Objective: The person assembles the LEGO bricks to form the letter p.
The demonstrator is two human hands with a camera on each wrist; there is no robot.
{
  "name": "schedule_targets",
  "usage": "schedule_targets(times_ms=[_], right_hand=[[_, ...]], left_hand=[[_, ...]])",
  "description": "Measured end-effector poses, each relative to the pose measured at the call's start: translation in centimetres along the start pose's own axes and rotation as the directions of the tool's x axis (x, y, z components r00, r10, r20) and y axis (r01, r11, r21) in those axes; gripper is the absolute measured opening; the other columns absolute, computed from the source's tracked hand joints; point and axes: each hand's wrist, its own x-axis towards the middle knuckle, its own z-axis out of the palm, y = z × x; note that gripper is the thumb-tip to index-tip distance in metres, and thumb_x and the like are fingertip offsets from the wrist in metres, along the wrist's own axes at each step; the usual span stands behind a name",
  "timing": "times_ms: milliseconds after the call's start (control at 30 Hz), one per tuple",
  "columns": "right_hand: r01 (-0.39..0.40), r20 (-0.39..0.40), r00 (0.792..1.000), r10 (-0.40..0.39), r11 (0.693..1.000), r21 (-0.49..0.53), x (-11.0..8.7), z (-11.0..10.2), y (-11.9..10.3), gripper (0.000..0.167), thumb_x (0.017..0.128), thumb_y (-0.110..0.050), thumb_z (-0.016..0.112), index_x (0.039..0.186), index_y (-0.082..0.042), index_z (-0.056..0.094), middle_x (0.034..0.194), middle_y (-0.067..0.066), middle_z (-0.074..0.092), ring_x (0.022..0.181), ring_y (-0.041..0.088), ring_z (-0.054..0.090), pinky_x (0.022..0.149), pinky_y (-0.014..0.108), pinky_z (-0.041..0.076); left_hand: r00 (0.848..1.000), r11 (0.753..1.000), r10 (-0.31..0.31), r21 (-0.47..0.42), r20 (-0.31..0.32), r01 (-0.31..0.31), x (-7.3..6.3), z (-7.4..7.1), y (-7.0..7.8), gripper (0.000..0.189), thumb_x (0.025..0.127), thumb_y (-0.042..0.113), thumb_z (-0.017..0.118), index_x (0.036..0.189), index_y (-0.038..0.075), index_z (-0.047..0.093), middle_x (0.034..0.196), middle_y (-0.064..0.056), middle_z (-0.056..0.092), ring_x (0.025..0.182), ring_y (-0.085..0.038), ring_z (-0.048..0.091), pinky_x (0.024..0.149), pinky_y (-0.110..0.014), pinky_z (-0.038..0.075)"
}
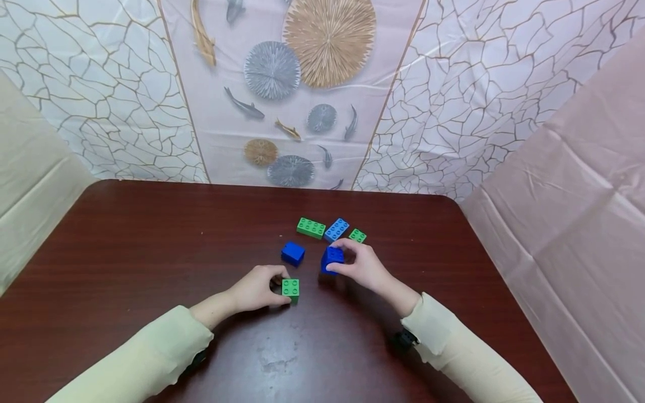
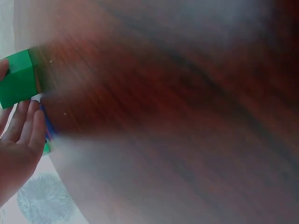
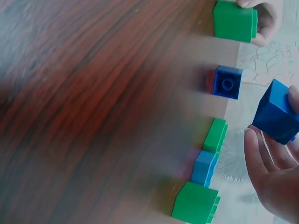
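We see the fingers of the left hand (image 1: 256, 289) pinching a green block (image 1: 290, 287) on the near side of the group, while those of the right hand (image 1: 367, 270) grasp a dark blue block (image 1: 333, 258) raised above the surface (image 1: 151, 246). Between and slightly beyond the hands, we find a second blue block (image 1: 293, 253) lying on its side. Farther back sit a long green block (image 1: 311, 228), a lighter blue block (image 1: 336, 229) and a small green block (image 1: 358, 235).

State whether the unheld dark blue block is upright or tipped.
Tipped on its side: the unheld dark blue block shows a smooth face upward, its hollow underside sideways.
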Motion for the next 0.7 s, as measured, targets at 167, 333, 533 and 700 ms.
schedule_targets(times_ms=[167, 333, 533, 700], right_hand=[[0.006, 0.029, 1.0, -0.007, 0.999, 0.034, -0.4, 0.3, -0.9, 0.041, 0.08, -0.021, 0.074, 0.117, -0.009, 0.059, 0.112, 0.014, 0.064, 0.092, 0.024, 0.061, 0.078, 0.035, 0.055], [0.03, 0.069, 0.997, -0.034, 0.998, 0.059, -0.5, 0.8, -1.6, 0.041, 0.081, -0.019, 0.073, 0.117, -0.008, 0.059, 0.112, 0.014, 0.064, 0.09, 0.024, 0.06, 0.077, 0.033, 0.055], [0.068, 0.081, 0.994, -0.074, 0.995, 0.079, -0.6, 1.2, -1.8, 0.04, 0.081, -0.019, 0.073, 0.117, -0.007, 0.059, 0.111, 0.014, 0.064, 0.088, 0.023, 0.06, 0.078, 0.036, 0.055], [0.101, 0.071, 0.992, -0.107, 0.992, 0.081, -0.4, 1.7, -1.8, 0.04, 0.079, -0.019, 0.075, 0.115, -0.007, 0.062, 0.111, 0.013, 0.065, 0.088, 0.022, 0.061, 0.078, 0.036, 0.054]], left_hand=[[1.0, 1.0, -0.013, -0.019, -0.012, 0.013, 0.4, 0.4, 0.0, 0.023, 0.074, 0.02, 0.078, 0.091, 0.015, 0.063, 0.088, 0.002, 0.066, 0.081, -0.008, 0.059, 0.07, -0.021, 0.049], [1.0, 0.999, 0.007, -0.032, -0.015, -0.007, 0.9, 0.6, 0.0, 0.024, 0.074, 0.02, 0.079, 0.091, 0.013, 0.063, 0.087, 0.001, 0.067, 0.08, -0.007, 0.06, 0.069, -0.02, 0.05], [0.999, 0.999, 0.014, -0.049, -0.031, -0.015, 1.4, 0.9, -0.1, 0.024, 0.074, 0.019, 0.079, 0.09, 0.012, 0.063, 0.087, -0.001, 0.067, 0.08, -0.008, 0.061, 0.069, -0.02, 0.05], [0.999, 0.997, 0.021, -0.074, -0.028, -0.023, 1.9, 1.1, 0.0, 0.023, 0.075, 0.019, 0.078, 0.091, 0.011, 0.063, 0.089, -0.002, 0.067, 0.081, -0.009, 0.062, 0.07, -0.02, 0.051]])
